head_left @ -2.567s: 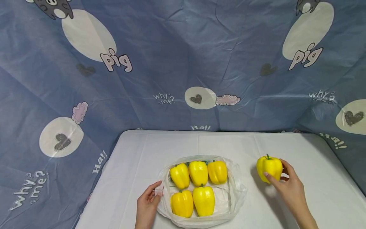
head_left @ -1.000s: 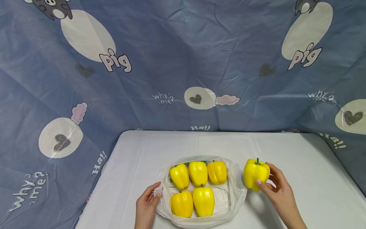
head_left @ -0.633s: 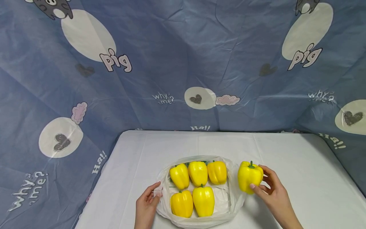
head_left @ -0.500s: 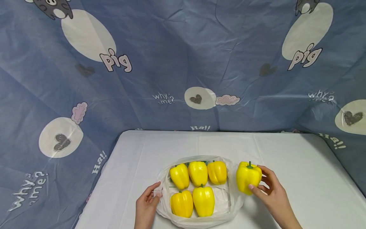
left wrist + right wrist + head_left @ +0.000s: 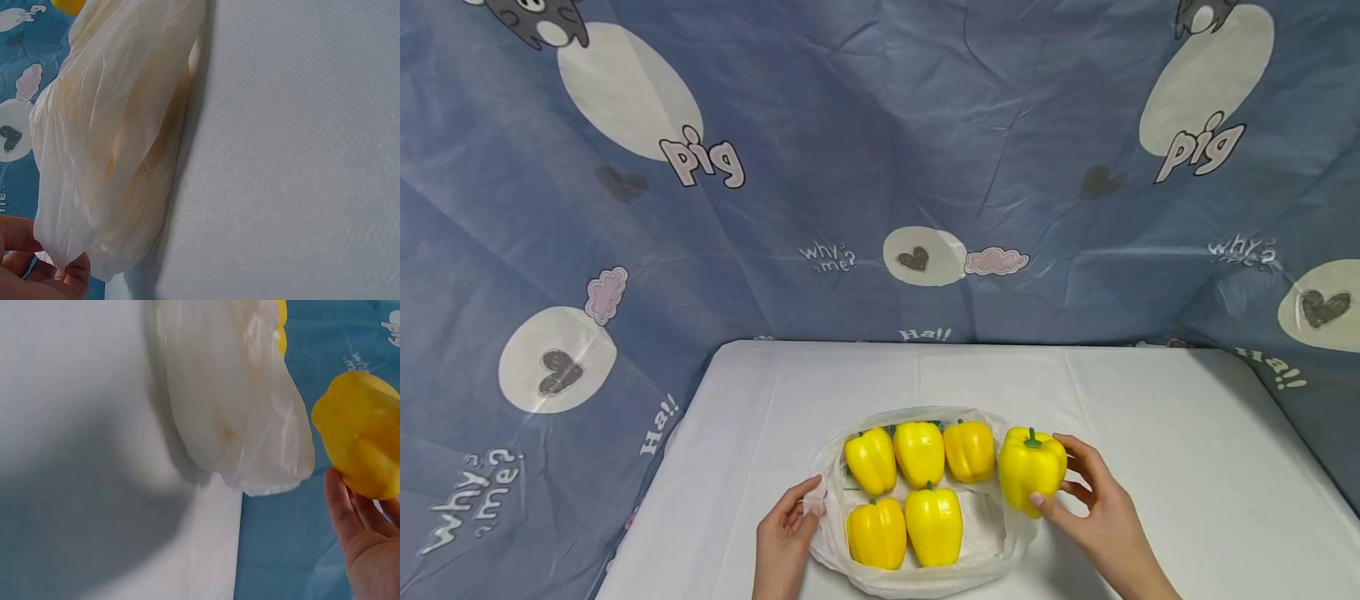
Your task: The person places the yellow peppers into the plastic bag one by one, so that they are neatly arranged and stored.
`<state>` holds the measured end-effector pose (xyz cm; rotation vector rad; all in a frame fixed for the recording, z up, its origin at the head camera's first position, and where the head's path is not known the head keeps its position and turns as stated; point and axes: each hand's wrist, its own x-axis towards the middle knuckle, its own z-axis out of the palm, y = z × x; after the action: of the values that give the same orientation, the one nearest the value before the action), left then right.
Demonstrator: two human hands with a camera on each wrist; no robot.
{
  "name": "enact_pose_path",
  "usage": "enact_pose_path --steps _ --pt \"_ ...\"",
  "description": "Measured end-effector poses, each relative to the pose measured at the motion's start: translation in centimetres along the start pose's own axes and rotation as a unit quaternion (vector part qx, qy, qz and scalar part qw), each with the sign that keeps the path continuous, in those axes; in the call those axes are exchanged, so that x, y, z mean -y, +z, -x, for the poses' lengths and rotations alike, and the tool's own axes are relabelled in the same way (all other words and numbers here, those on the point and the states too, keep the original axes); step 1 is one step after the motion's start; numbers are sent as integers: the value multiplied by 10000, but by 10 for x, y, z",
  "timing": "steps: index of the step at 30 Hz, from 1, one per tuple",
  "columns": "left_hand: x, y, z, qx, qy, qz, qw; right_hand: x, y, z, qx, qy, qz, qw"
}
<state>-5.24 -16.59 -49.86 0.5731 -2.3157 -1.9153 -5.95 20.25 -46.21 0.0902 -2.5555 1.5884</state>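
Observation:
My right hand holds a yellow bell pepper with a green stem upright between thumb and fingers. In the head view the pepper overlaps the right edge of a white plastic bag; in the right wrist view the held pepper stands higher than the bag. On the bag's left side, my left hand pinches the plastic. The left wrist view has the fingers on a gathered bit of the bag. Several yellow bell peppers lie inside in two rows.
The bag stands on a white-covered table near its front edge. Behind and beside the table hangs a blue printed cloth. Inside the bag, bare lining shows at the front right.
My right hand has carried the bell pepper leftward from the open table to the bag's right edge. My left hand stays on the bag, and the peppers inside have not moved.

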Motion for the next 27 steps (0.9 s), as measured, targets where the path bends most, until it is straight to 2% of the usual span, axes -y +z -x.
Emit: enact_pose_path --steps 12,22,27 --pt "-2 0 1 -8 63 -18 10000 7 18 3 356 171 473 9981" --pt "-1 0 1 11 78 44 10000 5 26 6 638 -154 695 9954" --pt "-1 0 0 61 97 48 9999 8 30 7 832 176 842 9928"
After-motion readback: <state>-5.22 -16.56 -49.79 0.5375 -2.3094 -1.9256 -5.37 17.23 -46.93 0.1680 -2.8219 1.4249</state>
